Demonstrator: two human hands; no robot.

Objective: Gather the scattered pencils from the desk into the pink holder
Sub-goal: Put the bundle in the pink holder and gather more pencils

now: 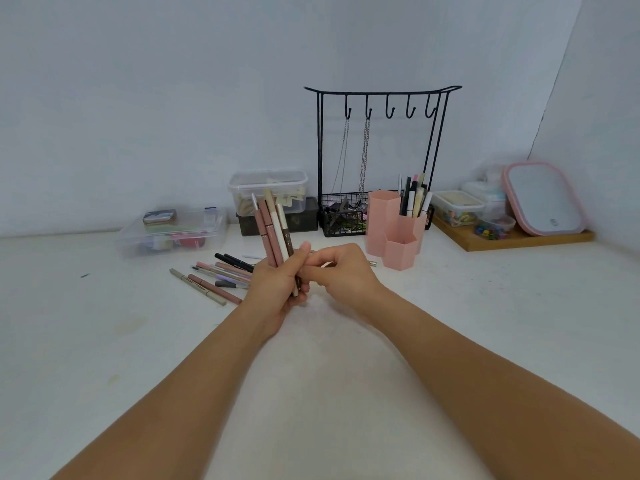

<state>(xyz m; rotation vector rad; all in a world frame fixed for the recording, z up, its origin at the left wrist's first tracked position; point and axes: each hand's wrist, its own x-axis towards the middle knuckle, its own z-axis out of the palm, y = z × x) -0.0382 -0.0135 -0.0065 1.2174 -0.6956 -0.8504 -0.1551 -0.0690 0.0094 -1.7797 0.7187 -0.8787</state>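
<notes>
My left hand (277, 282) grips a bundle of pencils (273, 230), pink, white and brown, held upright above the desk. My right hand (341, 271) is curled against the left hand and pinches a thin pencil whose tip sticks out to the right; part of it is hidden by the fingers. Several loose pencils (218, 275) lie on the white desk just left of my hands. The pink holder (394, 226), made of hexagonal cups, stands to the right behind my hands, and its rear cup has several pens in it.
A black wire stand (377, 161) with hooks and chains rises behind the holder. Clear plastic boxes (173, 230) sit at the back left and centre. A wooden tray (512, 237) with small containers and a pink-framed mirror (543, 199) occupies the right corner.
</notes>
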